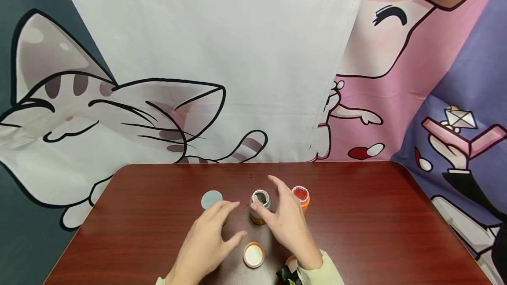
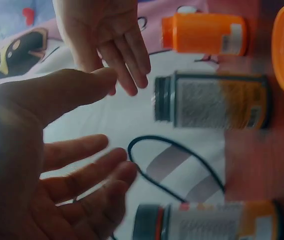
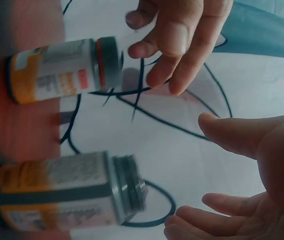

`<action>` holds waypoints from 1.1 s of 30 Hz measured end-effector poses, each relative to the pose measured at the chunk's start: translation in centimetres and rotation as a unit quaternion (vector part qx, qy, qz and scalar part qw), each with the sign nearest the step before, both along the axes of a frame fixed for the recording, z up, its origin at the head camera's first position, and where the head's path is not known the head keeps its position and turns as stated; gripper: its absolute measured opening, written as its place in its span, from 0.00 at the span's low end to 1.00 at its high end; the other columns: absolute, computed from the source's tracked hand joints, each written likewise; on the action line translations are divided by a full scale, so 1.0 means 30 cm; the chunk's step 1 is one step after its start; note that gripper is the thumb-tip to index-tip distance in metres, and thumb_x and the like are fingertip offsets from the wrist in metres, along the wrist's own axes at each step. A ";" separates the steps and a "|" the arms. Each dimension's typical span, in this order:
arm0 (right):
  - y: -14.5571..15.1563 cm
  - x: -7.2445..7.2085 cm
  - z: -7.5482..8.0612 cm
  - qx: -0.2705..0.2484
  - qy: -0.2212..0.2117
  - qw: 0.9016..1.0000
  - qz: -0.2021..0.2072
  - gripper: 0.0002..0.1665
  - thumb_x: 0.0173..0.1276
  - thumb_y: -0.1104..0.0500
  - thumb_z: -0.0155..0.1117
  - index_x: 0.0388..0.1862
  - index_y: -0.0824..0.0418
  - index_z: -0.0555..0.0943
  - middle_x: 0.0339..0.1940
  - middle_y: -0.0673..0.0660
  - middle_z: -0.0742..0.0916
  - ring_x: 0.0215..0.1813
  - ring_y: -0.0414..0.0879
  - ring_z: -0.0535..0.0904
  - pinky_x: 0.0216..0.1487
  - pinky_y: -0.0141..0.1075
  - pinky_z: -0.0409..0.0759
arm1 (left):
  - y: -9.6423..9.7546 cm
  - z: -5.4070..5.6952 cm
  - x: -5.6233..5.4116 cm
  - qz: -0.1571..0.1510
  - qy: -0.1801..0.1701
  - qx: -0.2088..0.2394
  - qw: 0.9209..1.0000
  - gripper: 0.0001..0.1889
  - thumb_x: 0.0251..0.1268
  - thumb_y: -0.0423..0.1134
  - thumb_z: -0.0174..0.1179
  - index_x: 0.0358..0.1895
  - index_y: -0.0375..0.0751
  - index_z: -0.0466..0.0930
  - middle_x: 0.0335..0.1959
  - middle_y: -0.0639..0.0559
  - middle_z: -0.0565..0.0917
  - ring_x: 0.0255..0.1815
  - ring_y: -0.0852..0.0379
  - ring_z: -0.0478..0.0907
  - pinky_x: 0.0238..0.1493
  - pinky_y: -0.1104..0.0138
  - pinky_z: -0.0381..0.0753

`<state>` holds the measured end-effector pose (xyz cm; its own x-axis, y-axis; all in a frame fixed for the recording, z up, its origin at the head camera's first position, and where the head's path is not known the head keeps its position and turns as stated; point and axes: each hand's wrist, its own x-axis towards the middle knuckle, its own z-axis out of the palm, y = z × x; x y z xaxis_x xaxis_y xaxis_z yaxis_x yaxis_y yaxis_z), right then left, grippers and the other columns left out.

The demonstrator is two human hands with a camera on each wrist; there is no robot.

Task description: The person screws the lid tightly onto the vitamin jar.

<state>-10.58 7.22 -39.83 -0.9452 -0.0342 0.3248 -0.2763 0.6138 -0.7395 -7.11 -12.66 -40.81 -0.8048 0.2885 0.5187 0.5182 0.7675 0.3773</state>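
Observation:
My left hand [image 1: 207, 243] hovers over the table with fingers apart, holding nothing, and overlaps a capped bottle [image 1: 211, 199] in the head view. That bottle's grey lid and orange-and-white label show in the right wrist view, where the bottle [image 3: 62, 70] stands upright. In the middle is an uncapped grey-and-orange bottle [image 1: 258, 217], its mouth rimmed with torn white seal. My right hand [image 1: 289, 223] is spread beside and above it, thumb near its mouth, also holding nothing. Behind the right hand stands an uncapped orange bottle [image 1: 304, 201], partly hidden in the head view.
An orange cap [image 1: 253, 255] lies with its white inside up, nearer me. By the right sleeve [image 1: 322, 272] are another partly hidden cap [image 1: 292, 263] and a crumpled dark item [image 1: 288, 275]. A printed cloth [image 1: 237, 56] hangs behind the brown table [image 1: 376, 223].

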 end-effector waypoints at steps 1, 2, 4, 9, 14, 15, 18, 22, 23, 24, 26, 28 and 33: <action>0.004 -0.002 -0.007 0.003 -0.008 1.000 0.001 0.42 0.56 0.53 0.79 0.68 0.63 0.74 0.60 0.61 0.83 0.56 0.58 0.81 0.54 0.53 0.79 | 0.009 -0.006 0.001 -0.002 -0.011 -0.008 1.000 0.31 0.44 0.45 0.81 0.56 0.44 0.83 0.50 0.58 0.82 0.48 0.61 0.81 0.44 0.62 0.82; 0.006 -0.005 -0.013 0.003 -0.016 1.000 0.003 0.42 0.57 0.53 0.79 0.68 0.63 0.73 0.60 0.62 0.83 0.57 0.58 0.81 0.55 0.53 0.79 | 0.017 -0.012 0.002 -0.003 -0.022 -0.016 1.000 0.31 0.44 0.46 0.80 0.56 0.44 0.83 0.50 0.58 0.82 0.48 0.60 0.81 0.44 0.62 0.82; 0.010 -0.011 -0.025 0.005 -0.031 0.999 0.007 0.42 0.57 0.52 0.79 0.68 0.64 0.73 0.59 0.63 0.83 0.57 0.58 0.81 0.55 0.53 0.79 | 0.035 -0.025 0.004 -0.009 -0.045 -0.030 0.999 0.31 0.45 0.47 0.80 0.55 0.44 0.83 0.49 0.58 0.81 0.49 0.59 0.81 0.46 0.60 0.82; 0.016 -0.027 -0.048 0.020 -0.054 0.998 0.021 0.44 0.53 0.54 0.82 0.66 0.67 0.74 0.55 0.65 0.84 0.57 0.59 0.81 0.55 0.55 0.78 | 0.084 -0.066 0.007 -0.039 -0.101 -0.062 0.992 0.30 0.48 0.50 0.77 0.55 0.43 0.82 0.49 0.56 0.81 0.50 0.56 0.80 0.49 0.57 0.80; 0.015 -0.038 -0.066 0.023 -0.075 0.997 0.027 0.45 0.50 0.55 0.83 0.65 0.67 0.74 0.55 0.65 0.85 0.57 0.60 0.81 0.55 0.54 0.79 | 0.124 -0.111 0.010 -0.044 -0.148 -0.105 0.982 0.34 0.47 0.55 0.77 0.57 0.42 0.82 0.51 0.53 0.80 0.50 0.53 0.78 0.46 0.57 0.81; 0.014 -0.041 -0.070 0.022 -0.079 0.996 0.025 0.45 0.50 0.55 0.83 0.65 0.67 0.74 0.55 0.65 0.85 0.57 0.60 0.81 0.55 0.54 0.79 | 0.128 -0.119 0.010 -0.042 -0.149 -0.113 0.981 0.35 0.45 0.56 0.77 0.57 0.42 0.82 0.51 0.53 0.80 0.50 0.53 0.78 0.45 0.57 0.81; 0.010 -0.047 -0.080 0.023 -0.084 0.996 0.021 0.44 0.51 0.56 0.83 0.65 0.67 0.74 0.55 0.65 0.85 0.57 0.59 0.81 0.55 0.53 0.79 | 0.134 -0.138 0.012 -0.037 -0.145 -0.130 0.980 0.37 0.42 0.58 0.78 0.56 0.42 0.82 0.50 0.51 0.80 0.49 0.52 0.77 0.44 0.58 0.81; 0.007 -0.052 -0.093 0.024 -0.084 0.996 0.020 0.43 0.51 0.55 0.82 0.65 0.67 0.75 0.54 0.64 0.85 0.56 0.58 0.82 0.55 0.53 0.79 | 0.138 -0.155 0.011 -0.037 -0.152 -0.139 0.978 0.37 0.40 0.59 0.78 0.56 0.43 0.83 0.50 0.51 0.79 0.49 0.51 0.77 0.43 0.57 0.81; 0.006 -0.052 -0.095 0.025 -0.083 0.996 0.021 0.43 0.52 0.55 0.82 0.64 0.67 0.75 0.54 0.64 0.85 0.55 0.57 0.82 0.55 0.52 0.79 | 0.139 -0.159 0.011 -0.037 -0.157 -0.142 0.977 0.37 0.40 0.59 0.78 0.56 0.43 0.83 0.50 0.51 0.79 0.50 0.51 0.77 0.43 0.57 0.80; 0.005 -0.053 -0.099 0.025 -0.082 0.996 0.022 0.43 0.52 0.55 0.82 0.64 0.67 0.75 0.54 0.63 0.85 0.55 0.57 0.82 0.55 0.52 0.79 | 0.140 -0.163 0.011 -0.037 -0.160 -0.146 0.976 0.37 0.40 0.59 0.79 0.56 0.44 0.83 0.49 0.52 0.79 0.50 0.51 0.77 0.43 0.57 0.80; 0.004 -0.052 -0.103 0.026 -0.080 0.996 0.022 0.42 0.52 0.55 0.82 0.64 0.67 0.75 0.53 0.62 0.85 0.54 0.56 0.82 0.55 0.52 0.78 | 0.142 -0.172 0.011 -0.036 -0.166 -0.154 0.973 0.37 0.39 0.58 0.79 0.56 0.45 0.83 0.49 0.52 0.79 0.50 0.51 0.77 0.43 0.57 0.80; 0.003 -0.050 -0.106 0.026 -0.081 0.996 0.022 0.42 0.52 0.55 0.82 0.63 0.67 0.76 0.53 0.62 0.85 0.54 0.55 0.82 0.55 0.51 0.79 | 0.145 -0.179 0.013 -0.036 -0.169 -0.162 0.972 0.36 0.39 0.57 0.79 0.56 0.45 0.83 0.48 0.52 0.79 0.49 0.51 0.76 0.44 0.57 0.80; 0.002 -0.050 -0.112 0.022 -0.086 0.996 0.020 0.41 0.52 0.54 0.83 0.62 0.66 0.77 0.51 0.61 0.86 0.53 0.54 0.83 0.53 0.50 0.80 | 0.147 -0.192 0.016 -0.041 -0.167 -0.171 0.970 0.33 0.37 0.55 0.79 0.52 0.48 0.84 0.45 0.52 0.78 0.47 0.52 0.75 0.41 0.59 0.79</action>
